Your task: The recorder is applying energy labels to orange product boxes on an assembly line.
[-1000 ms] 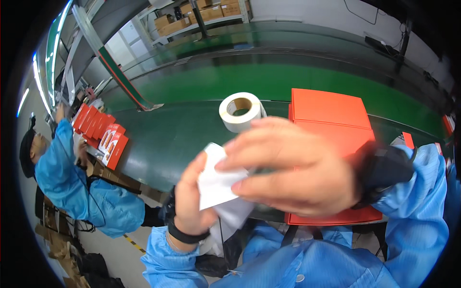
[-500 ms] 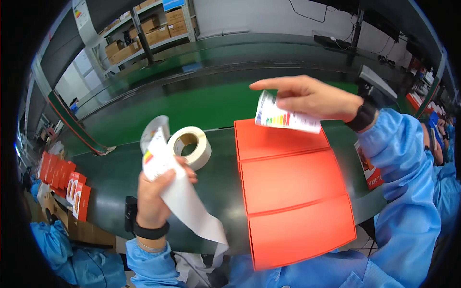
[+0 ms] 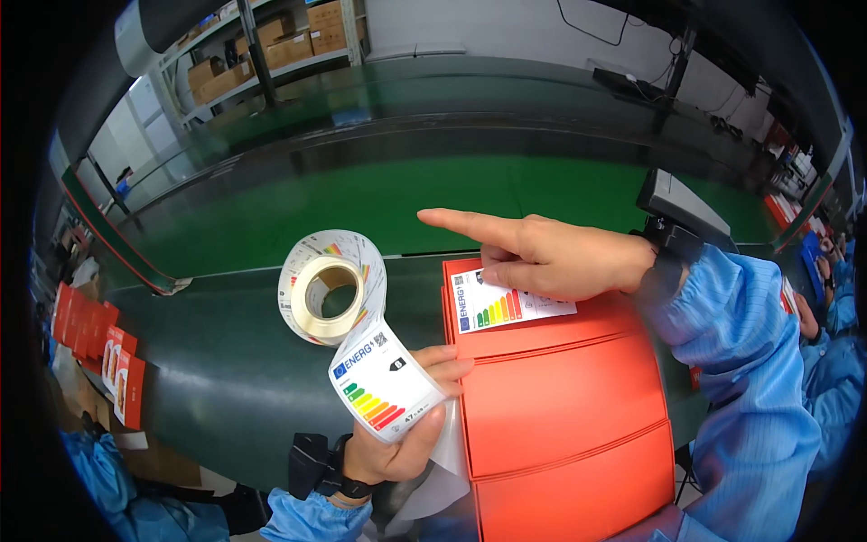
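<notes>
My left hand grips the loose end of a roll of coloured-bar stickers, with one sticker bent toward me over my fingers. My right hand reaches in from the right, index finger stretched out to the left. It rests on a single white sticker lying on the top left corner of a stack of red-orange flat boxes on the dark green table. White backing paper hangs below my left hand.
A green conveyor belt runs behind the table. Red boxes stand at the left edge beside another worker in blue. A grey device sits at the right, and shelves with cartons stand at the back.
My right hand has come down with the sticker from the air onto the top red box. My left hand with the roll has moved right, close to the boxes.
</notes>
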